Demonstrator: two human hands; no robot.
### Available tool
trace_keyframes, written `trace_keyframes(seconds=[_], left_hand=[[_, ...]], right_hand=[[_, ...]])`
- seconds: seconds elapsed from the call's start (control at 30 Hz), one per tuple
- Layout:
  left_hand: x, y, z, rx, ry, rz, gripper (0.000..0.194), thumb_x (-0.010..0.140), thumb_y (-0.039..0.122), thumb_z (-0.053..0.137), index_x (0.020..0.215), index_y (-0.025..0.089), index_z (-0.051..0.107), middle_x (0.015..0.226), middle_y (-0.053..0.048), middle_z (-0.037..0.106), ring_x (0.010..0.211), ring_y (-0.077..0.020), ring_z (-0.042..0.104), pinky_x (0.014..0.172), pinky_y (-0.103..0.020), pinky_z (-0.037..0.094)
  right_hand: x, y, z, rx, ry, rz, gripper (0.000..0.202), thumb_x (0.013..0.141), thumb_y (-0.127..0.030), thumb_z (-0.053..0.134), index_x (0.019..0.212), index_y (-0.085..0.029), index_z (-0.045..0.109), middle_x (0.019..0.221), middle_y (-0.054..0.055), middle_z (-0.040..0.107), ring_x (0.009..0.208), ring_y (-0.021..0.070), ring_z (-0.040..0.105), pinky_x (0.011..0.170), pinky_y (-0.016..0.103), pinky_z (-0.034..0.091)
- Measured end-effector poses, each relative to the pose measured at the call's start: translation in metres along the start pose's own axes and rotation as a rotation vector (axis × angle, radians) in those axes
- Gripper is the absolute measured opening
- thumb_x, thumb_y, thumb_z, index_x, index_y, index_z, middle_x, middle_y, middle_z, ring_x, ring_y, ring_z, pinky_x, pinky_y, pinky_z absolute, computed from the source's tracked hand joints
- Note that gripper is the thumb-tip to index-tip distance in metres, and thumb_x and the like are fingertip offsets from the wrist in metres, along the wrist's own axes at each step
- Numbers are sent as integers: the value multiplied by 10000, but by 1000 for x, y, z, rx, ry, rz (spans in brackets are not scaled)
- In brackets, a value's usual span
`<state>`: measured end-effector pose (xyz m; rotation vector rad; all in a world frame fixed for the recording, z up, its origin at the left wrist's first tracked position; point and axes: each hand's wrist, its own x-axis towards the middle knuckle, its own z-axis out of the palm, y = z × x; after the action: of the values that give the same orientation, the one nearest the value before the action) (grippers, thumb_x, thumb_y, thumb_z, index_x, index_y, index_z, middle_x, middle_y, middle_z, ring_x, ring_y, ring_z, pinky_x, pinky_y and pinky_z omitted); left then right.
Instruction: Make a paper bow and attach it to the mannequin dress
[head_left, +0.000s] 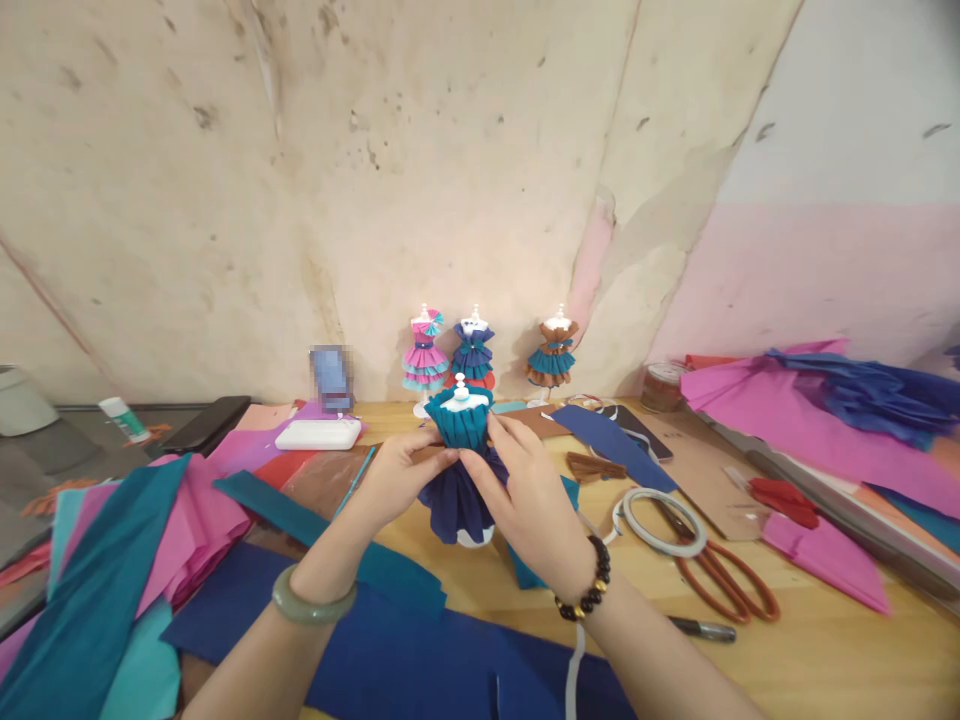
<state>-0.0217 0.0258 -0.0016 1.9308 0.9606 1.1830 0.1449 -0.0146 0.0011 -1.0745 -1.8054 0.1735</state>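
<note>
At the middle of the desk (847, 665), the left hand (409, 465) curls inward, thumb and fingers nearly together, pinching the waist of a small dress (460, 432) with a teal pleated top and a dark blue skirt. The dress sits on a white mannequin (460, 393) standing upright between the hands. The right hand (517, 480) is more spread, its thumb at the same waist and its fingertips along the bodice's side; what the fingers do behind is hidden. Light, even pressure from both thumbs should suit this thin material; pulling hard could crease or tear the pleats, and the mannequin is best kept straight.

On the surface, from the left, come heaped teal and pink sheets (191, 545), a white case (319, 435), then a dark blue sheet (420, 650) under the forearms. Three dressed mannequins (474, 350) stand behind, near a stained, bare wall (450, 190). Rightward lie a ring of tape (700, 530), orange-handled scissors (766, 598) and more pink sheets (795, 420), where the wall turns pinkish.
</note>
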Motion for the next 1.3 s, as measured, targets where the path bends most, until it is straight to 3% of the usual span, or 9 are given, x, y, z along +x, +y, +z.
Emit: trace_keyframes(seconds=[0.1,0.2,0.4,0.63,0.9,1.07,1.3], left_hand=[[0,-1,0,22,17,23,219,809,331,614,911,191,748,617,-18,708,817,-248,689,731,-331,559],[1,-3,-1,39,23,36,237,813,338,615,949,193,744,765,-33,751,880,-256,686,786,-348,553],[3,-5,-4,54,34,82,286,819,344,617,1034,191,728,1078,-60,728,1007,-259,658,936,-363,489],[2,-3,-5,63,32,32,294,821,352,612,1045,202,727,948,-46,757,982,-274,663,903,-389,509],[2,-10,-6,57,16,35,312,829,374,613,1052,183,719,1104,-56,720,1031,-262,647,957,-356,462],[2,-8,-6,55,3,43,315,834,372,605,1055,178,717,1110,-57,718,1022,-260,649,950,-352,463],[2,-7,-5,56,17,41,308,830,371,610,1047,183,721,1083,-56,727,1002,-259,658,935,-357,478]], right_hand=[[3,1,-3,254,-63,99,221,933,-307,475,1077,-215,614,1052,71,635,992,216,586,875,355,487],[5,5,-4,357,-81,177,206,917,-312,491,1016,-199,632,983,58,648,926,206,609,830,341,501],[3,9,-4,131,18,121,335,897,-324,527,1194,-183,589,1127,107,636,1086,257,555,952,425,436],[2,1,-4,266,31,89,317,899,-309,524,1197,-233,601,1225,85,615,1128,233,565,981,424,454],[8,8,-1,771,61,361,333,796,-332,625,1096,-197,581,1107,103,686,1034,218,646,910,398,519],[8,9,1,784,46,379,418,778,-343,647,1157,-185,572,1149,119,674,1068,228,633,932,408,509],[8,9,-1,779,17,337,381,800,-351,638,1151,-205,616,1163,86,679,1070,222,638,944,398,512]])
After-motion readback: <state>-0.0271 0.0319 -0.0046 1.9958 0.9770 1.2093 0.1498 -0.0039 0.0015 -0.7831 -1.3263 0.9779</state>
